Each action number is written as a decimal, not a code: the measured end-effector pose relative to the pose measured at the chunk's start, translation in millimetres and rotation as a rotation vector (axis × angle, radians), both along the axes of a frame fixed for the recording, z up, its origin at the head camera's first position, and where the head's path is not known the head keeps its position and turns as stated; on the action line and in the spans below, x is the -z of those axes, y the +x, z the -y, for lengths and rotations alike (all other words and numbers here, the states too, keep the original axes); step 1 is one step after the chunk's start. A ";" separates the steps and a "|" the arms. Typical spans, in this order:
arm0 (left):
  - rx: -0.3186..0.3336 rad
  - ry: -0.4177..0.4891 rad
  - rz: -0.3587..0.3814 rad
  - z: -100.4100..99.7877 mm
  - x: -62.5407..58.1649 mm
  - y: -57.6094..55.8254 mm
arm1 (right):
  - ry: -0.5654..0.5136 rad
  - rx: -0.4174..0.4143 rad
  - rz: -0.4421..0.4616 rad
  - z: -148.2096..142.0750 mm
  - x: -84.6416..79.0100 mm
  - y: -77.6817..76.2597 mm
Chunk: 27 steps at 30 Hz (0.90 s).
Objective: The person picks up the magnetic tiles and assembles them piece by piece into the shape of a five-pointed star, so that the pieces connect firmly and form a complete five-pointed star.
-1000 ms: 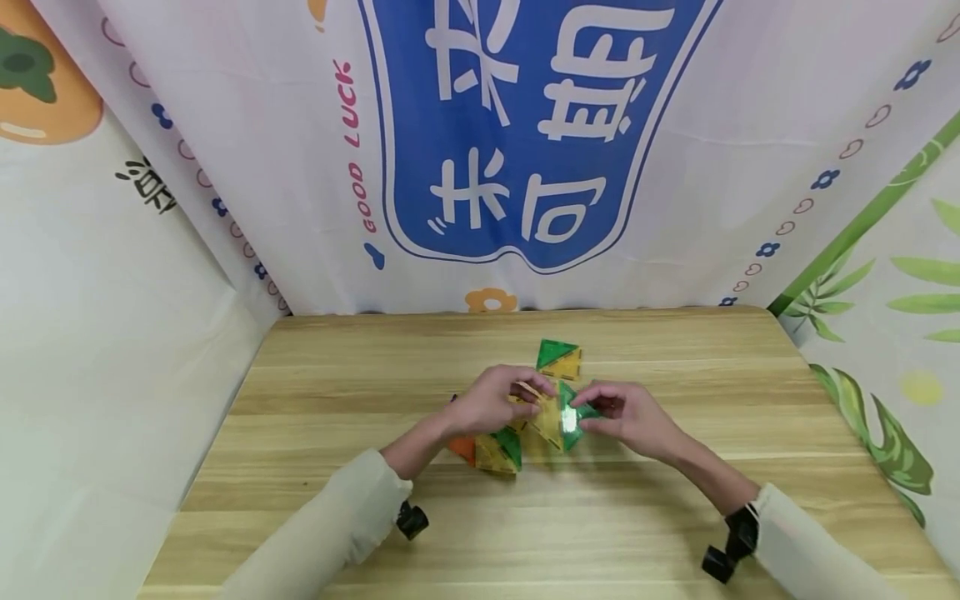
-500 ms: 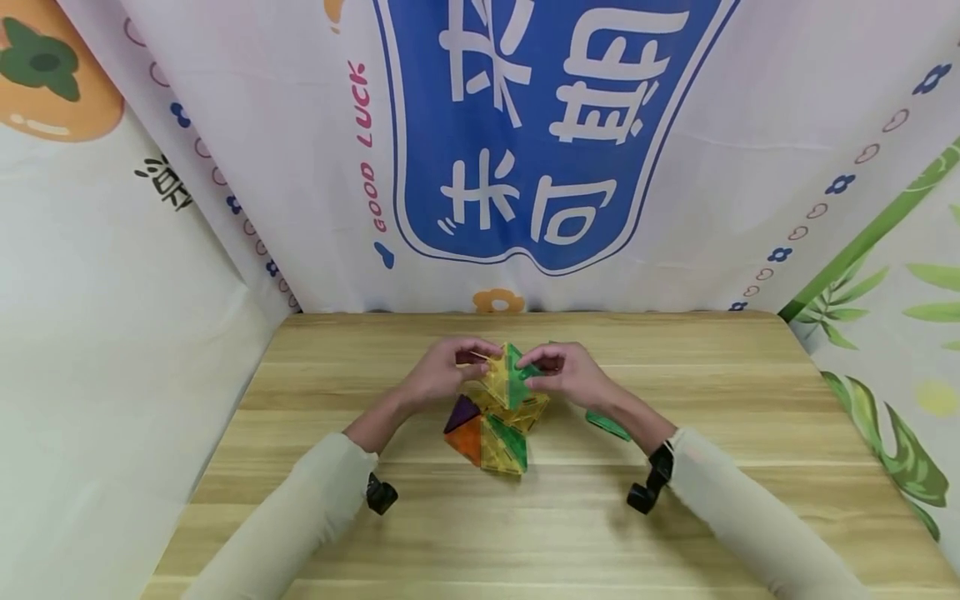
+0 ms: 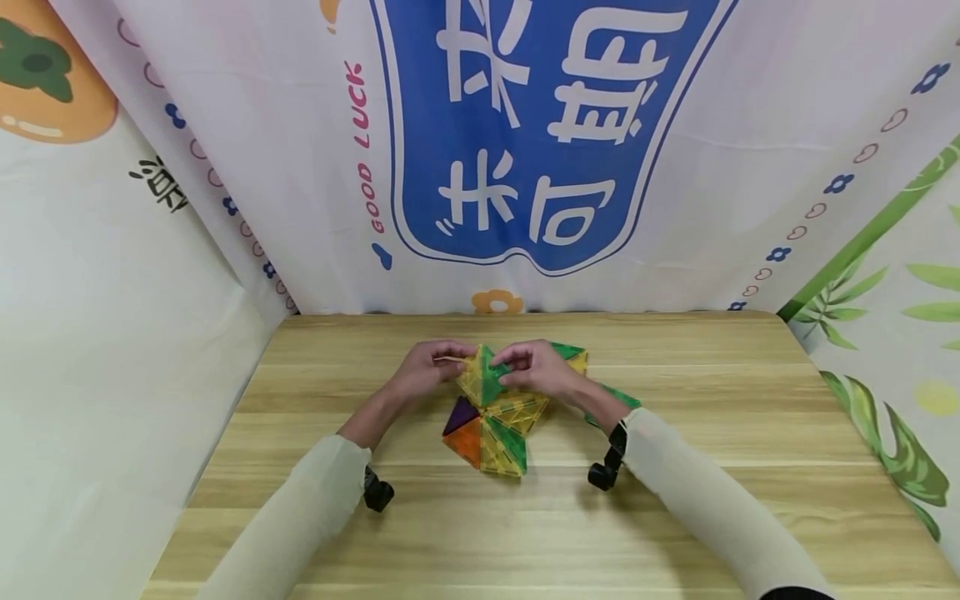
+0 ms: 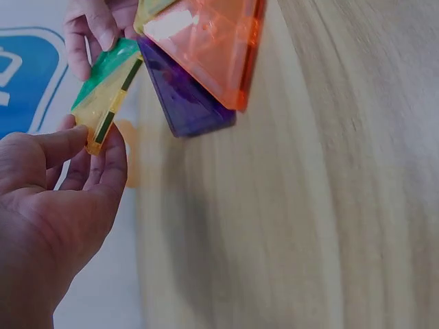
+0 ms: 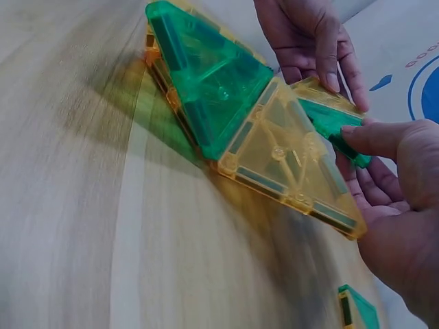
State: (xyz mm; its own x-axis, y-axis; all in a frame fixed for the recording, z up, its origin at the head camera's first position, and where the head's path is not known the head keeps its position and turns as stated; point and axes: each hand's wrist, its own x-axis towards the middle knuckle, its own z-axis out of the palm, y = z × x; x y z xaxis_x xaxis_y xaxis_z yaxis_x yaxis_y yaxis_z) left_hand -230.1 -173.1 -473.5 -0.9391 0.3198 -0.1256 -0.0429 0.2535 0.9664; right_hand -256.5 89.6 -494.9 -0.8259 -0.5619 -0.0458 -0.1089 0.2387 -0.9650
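Note:
My left hand (image 3: pixel 426 368) pinches the yellow triangular magnetic tile (image 4: pixel 110 89) between thumb and fingers. The fingers of my right hand (image 3: pixel 543 368) pinch the green triangular magnetic tile (image 5: pixel 329 122), which lies edge to edge with that yellow one. This pair is held above the table, just behind a cluster of joined triangles. In the cluster I see a purple tile (image 4: pixel 185 92), an orange tile (image 4: pixel 209 41), a green tile (image 5: pixel 212 82) and yellow tiles (image 5: pixel 281 154). Whether the held pair touches the cluster is unclear.
Behind my right hand lies another green-and-yellow tile pair (image 3: pixel 578 363). A green tile (image 3: pixel 624 402) is partly hidden by my right wrist. The wooden table (image 3: pixel 480 542) ends at a printed cloth backdrop (image 3: pixel 330 275).
Both hands have carried the yellow-and-green pair left and toward the back, to just behind the cluster. The back tile pair and single green tile now show more beside the right arm.

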 end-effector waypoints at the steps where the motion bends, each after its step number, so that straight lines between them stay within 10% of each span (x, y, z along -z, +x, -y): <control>1: -0.006 0.007 0.016 0.9 2.0 -0.4 | -0.006 -0.005 0.005 1.2 1.9 -1.3; 12: -0.008 0.092 0.090 0.8 22.9 -0.8 | -0.025 -0.030 0.014 1.9 13.7 -4.8; 19: 0.067 -0.100 -0.068 -3.9 28.6 9.2 | 0.011 -0.089 -0.025 0.2 16.6 -2.1; 27: -0.013 -0.279 -0.192 -13.1 13.7 39.6 | 0.074 -0.119 -0.166 1.2 9.7 -5.2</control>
